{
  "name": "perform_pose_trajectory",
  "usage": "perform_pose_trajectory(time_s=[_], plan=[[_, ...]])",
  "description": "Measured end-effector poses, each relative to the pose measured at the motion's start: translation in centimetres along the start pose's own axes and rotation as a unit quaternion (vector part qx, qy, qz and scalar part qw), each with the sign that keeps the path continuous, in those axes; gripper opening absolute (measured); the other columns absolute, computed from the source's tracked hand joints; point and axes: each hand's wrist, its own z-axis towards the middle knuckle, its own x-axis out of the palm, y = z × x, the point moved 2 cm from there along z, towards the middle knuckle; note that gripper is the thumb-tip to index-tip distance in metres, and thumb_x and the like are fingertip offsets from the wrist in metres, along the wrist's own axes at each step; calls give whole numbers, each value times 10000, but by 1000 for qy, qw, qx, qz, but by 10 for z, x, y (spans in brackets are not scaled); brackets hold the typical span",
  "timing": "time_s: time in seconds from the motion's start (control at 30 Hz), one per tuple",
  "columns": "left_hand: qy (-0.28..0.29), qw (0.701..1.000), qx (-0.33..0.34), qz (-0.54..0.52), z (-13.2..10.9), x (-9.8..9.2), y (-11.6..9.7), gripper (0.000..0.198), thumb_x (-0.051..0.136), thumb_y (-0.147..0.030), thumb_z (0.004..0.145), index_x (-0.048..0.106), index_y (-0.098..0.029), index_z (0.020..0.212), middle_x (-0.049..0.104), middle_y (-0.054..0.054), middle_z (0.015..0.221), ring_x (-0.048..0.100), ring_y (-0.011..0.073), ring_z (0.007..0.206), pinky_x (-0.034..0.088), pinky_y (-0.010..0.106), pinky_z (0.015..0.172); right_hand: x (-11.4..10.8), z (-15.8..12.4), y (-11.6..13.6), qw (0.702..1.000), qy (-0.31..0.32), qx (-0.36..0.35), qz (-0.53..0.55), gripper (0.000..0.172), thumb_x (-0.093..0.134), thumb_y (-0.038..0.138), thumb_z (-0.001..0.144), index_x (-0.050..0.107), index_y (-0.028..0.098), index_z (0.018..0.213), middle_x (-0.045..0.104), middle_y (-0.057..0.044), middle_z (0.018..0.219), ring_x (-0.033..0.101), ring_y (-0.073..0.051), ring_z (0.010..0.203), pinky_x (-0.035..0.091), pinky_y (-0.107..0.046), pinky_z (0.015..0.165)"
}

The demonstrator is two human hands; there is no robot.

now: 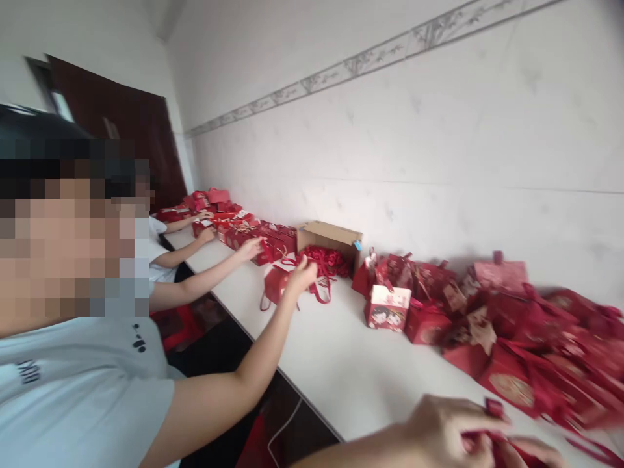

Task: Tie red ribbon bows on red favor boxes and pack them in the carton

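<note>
Low at the right of the head view, my left hand [446, 426] is closed, its thumb and fingers pinching a dark red ribbon [494, 408]. My right hand [539, 450] meets it at the bottom edge, fingers bent against the same red ribbon; much of this hand is cut off. What lies under the ribbon is out of frame or blurred. Just beyond my hands is a heap of red gift boxes [511, 383] with ribbon handles. One box with a pale top and cartoon figures [389, 307] stands upright at the heap's left end.
A co-worker in a light blue shirt [88, 390] sits at my left, hands at a red gift box [277, 283]. Behind it, an open cardboard box [331, 233] holds red ribbons. More people and red boxes line the white table [341, 364] along the tiled wall.
</note>
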Motion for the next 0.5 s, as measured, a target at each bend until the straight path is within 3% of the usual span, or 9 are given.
perform_pose_trajectory(time_s=[0.07, 0.1, 0.13, 0.23, 0.5], plan=[[-2, 999, 39, -3, 0, -10, -11, 363, 475, -154, 757, 673, -105, 1057, 730, 87, 938, 704, 157, 774, 580, 201, 752, -21, 3, 18, 997, 56, 15, -55, 384, 597, 582, 699, 578, 207, 619, 558, -39, 552, 551, -198, 503, 482, -337, 466], [-3, 998, 55, -15, 0, -15, -17, 358, 453, -168, 783, 661, -91, 1064, 720, 103, 973, 699, 170, 826, 579, 226, 772, -29, 4, 28, 988, 118, 37, -88, 330, 666, 512, 685, 602, 189, 667, 604, -47, 618, 575, -192, 546, 496, -319, 503], [-5, 997, 66, -27, 2, -21, -20, 351, 438, -182, 806, 653, -84, 1065, 711, 111, 1001, 692, 184, 871, 577, 254, 785, -36, 5, 37, 985, 136, 42, -96, 323, 638, 498, 719, 596, 180, 685, 612, -48, 641, 585, -192, 580, 503, -315, 535], [21, 998, 56, -23, 11, -31, -21, 380, 356, -210, 875, 616, -106, 1131, 682, 65, 1087, 652, 209, 1008, 543, 326, 873, -41, 9, 52, 984, 147, 50, -87, 295, 573, 466, 780, 551, 181, 712, 599, -32, 669, 572, -171, 622, 497, -308, 606], [23, 998, 53, 17, 13, -33, -20, 342, 474, -141, 844, 609, -140, 1158, 671, 95, 1140, 648, 184, 1023, 547, 313, 904, -31, 12, 47, 981, 183, 67, -24, 171, 542, 346, 820, 520, 188, 757, 567, -13, 735, 541, -147, 667, 457, -288, 654]])
